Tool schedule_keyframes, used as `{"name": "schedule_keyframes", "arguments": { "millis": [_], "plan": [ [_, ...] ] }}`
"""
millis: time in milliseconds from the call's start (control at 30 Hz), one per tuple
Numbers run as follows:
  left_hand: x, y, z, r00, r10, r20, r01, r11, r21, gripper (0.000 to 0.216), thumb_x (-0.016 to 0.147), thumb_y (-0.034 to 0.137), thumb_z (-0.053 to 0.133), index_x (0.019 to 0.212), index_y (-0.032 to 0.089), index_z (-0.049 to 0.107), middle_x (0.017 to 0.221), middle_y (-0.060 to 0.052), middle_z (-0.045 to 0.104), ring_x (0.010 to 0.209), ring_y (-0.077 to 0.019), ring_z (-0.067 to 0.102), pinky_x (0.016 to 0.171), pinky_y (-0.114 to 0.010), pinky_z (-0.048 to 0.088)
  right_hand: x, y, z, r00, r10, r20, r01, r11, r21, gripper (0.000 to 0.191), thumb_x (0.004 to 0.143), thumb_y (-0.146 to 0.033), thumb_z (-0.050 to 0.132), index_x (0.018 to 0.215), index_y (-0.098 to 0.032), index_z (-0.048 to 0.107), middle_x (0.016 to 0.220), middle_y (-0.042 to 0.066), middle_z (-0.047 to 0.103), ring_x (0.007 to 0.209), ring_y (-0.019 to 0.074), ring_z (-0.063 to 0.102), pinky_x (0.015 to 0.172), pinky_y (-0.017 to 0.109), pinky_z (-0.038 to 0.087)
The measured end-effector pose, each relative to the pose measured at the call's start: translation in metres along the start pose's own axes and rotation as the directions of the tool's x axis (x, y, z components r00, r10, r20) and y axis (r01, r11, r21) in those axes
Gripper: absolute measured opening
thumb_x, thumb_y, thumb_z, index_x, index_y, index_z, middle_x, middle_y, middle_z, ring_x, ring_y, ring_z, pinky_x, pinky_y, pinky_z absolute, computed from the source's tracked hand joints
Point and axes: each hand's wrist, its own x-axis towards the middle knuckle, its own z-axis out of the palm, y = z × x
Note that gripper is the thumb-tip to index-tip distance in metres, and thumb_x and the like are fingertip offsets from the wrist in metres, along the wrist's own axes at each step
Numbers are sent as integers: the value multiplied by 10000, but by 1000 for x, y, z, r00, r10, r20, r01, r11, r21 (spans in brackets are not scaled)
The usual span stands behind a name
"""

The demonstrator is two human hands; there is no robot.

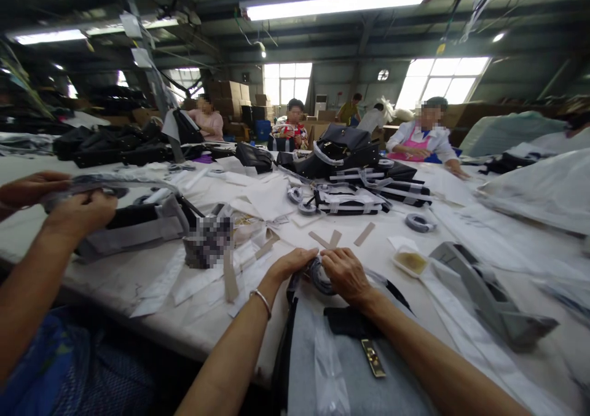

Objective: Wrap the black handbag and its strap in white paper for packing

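In front of me lies a handbag (306, 354) with a pale grey cover sheet over its body. A black flap strap (343, 322) and a gold clasp (373, 359) show on it. At the bag's top, my right hand (348, 274) is closed around a roll of plastic film (319, 279). Touching it from the other side, my left hand (295, 263) pinches close by, apparently at the bag's handle; its fingertips are partly hidden. The dark handle (399, 294) curves out behind my right wrist.
A grey tape dispenser (498, 299) and a small white tray (410, 263) stand to the right. Another film roll (419, 222) lies behind them. Black bags (343, 142) are piled mid-table. At left, a co-worker's hands (78, 213) hold another bag's wrapped handle.
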Motion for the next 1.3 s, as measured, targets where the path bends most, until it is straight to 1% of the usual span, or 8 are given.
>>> {"name": "schedule_keyframes", "arguments": {
  "millis": [167,400,567,767,900,1000,1133,1300],
  "plan": [
    [0,6,3,981,-144,130,156,984,-83,689,780,804,480,814,131,628,708,-76,674,649,-203,642,645,-371,555,4,1,-22,995,-55,-81,55,998,5,101,906,-109,544,910,-196,596,1040,59,703,936,224,583,867,371,380],
    [-9,8,-1,946,-249,209,259,965,-26,689,825,776,456,736,124,660,613,-99,662,554,-212,629,546,-338,525,-1,0,-45,991,-121,-64,119,993,-26,143,921,-82,504,904,-192,595,1027,66,697,910,222,577,897,384,374],
    [-14,34,8,971,-137,194,162,979,-121,438,818,563,638,826,126,661,737,-65,695,652,-165,638,656,-302,534,4,-1,-56,989,-124,-75,125,992,3,112,926,-109,520,912,-188,599,941,63,688,841,215,571,863,377,394],
    [-22,49,19,999,11,48,-5,994,-114,350,626,403,812,678,145,580,626,16,601,581,-117,552,614,-251,455,4,9,-60,990,-120,-68,129,980,149,81,935,-161,560,907,-184,633,877,52,704,813,199,597,799,335,441],
    [-29,43,27,985,127,-115,-129,992,-11,300,631,368,773,616,155,561,555,53,504,566,-108,469,538,-229,337,3,17,-57,990,-113,83,89,964,251,144,900,-100,579,939,-197,678,882,43,718,815,176,630,764,294,467],
    [-34,40,34,958,211,-194,-203,977,59,241,676,361,710,626,156,594,574,47,503,610,-118,459,543,-232,300,9,19,-58,983,-20,181,-43,940,337,195,866,-66,576,835,-209,704,820,31,697,798,169,629,739,275,468],
    [-39,40,38,927,308,-213,-297,951,81,248,713,391,671,694,146,640,654,29,550,654,-122,463,578,-233,315,21,19,-61,939,232,254,-335,783,524,95,785,-151,665,737,-220,710,781,15,668,786,178,621,736,294,465],
    [-50,47,34,922,353,-161,-357,934,2,302,733,424,666,823,136,663,752,-3,614,690,-128,512,623,-230,377,27,13,-57,787,462,408,-601,428,675,128,704,-306,710,679,-203,638,740,-3,648,756,183,603,700,298,446]
  ]
}}
